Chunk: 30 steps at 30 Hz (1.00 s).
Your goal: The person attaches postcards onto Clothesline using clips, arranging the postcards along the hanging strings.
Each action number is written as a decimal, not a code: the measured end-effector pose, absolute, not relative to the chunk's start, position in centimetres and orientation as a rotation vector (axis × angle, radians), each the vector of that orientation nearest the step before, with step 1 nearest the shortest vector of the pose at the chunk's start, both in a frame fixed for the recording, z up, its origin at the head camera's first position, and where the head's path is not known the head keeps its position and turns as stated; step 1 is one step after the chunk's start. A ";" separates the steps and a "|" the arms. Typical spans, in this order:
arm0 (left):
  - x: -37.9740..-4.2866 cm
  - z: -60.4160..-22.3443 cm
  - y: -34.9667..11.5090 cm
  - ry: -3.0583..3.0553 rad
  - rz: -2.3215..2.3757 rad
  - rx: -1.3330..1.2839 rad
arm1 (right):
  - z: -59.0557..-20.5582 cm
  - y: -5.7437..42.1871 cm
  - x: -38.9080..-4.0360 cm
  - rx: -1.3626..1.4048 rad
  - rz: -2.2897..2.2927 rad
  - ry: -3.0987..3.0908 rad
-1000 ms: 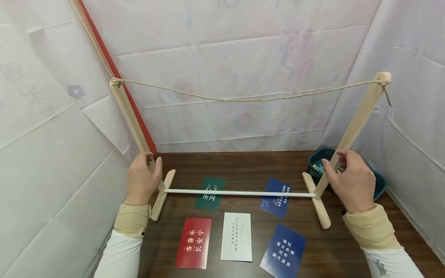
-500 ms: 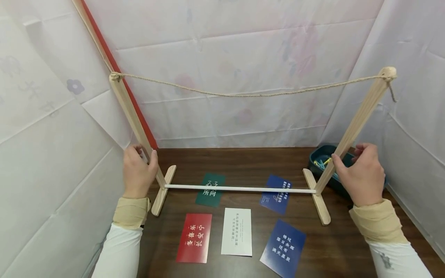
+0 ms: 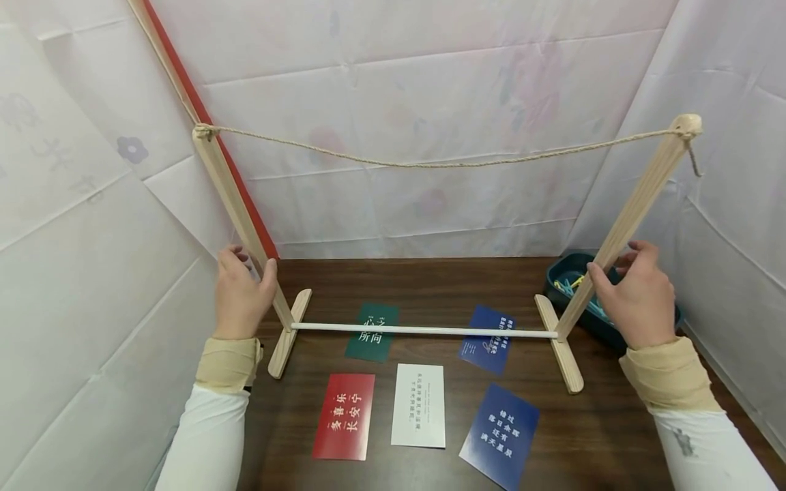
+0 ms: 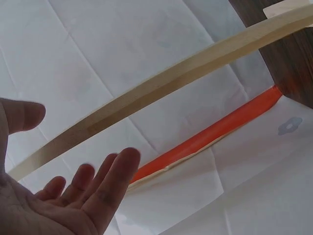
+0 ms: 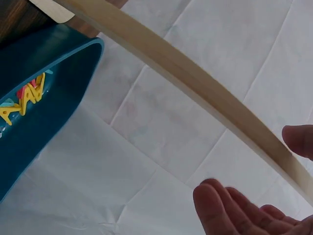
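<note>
A wooden frame stands on the table, its left post (image 3: 236,198) and right post (image 3: 638,198) joined low down by a white rod (image 3: 424,331). A slack twine (image 3: 424,165) is tied between the post tops. My left hand (image 3: 241,293) is beside the lower left post; the left wrist view shows the post passing between thumb and spread fingers (image 4: 117,181), with a gap. By the lower right post is my right hand (image 3: 641,300), thumb near the wood; in the right wrist view its fingers (image 5: 210,205) stand clear of the post.
Cards lie on the table (image 3: 430,283): green (image 3: 372,351), blue (image 3: 482,354), red (image 3: 344,440), white (image 3: 419,382) and another blue one (image 3: 502,453). Behind the right post sits a teal basket (image 5: 73,93) holding small plastic clothespins (image 5: 29,95). White cloth surrounds the table.
My right hand has moved right, from in front of the post to its outer side. The left hand has shifted slightly left. The whole head view has moved slightly; the cards keep their arrangement.
</note>
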<state>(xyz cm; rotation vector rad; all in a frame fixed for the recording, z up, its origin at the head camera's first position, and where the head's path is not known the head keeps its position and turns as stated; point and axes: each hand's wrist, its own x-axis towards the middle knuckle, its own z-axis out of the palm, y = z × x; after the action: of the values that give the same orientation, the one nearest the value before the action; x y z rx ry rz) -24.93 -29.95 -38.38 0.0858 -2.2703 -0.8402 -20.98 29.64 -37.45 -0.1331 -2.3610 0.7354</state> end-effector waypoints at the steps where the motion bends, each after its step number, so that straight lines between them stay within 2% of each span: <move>1: -25.0 -38.3 -30.0 -2.293 -0.848 0.092 | -37.5 29.7 -21.1 -0.121 0.731 -2.373; 12: -25.7 -39.0 -30.3 -2.435 -0.818 0.065 | -38.5 30.5 -22.6 0.048 0.745 -2.480; 30: -26.3 -39.2 -30.1 -2.548 -0.878 0.063 | -38.6 30.1 -22.9 0.071 0.842 -2.541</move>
<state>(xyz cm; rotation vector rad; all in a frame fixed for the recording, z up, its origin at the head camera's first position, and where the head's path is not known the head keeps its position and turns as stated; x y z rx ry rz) -26.25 -30.08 -39.18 0.0630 -2.5482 -0.8777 -22.85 30.06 -38.65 0.0708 -2.5414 0.8418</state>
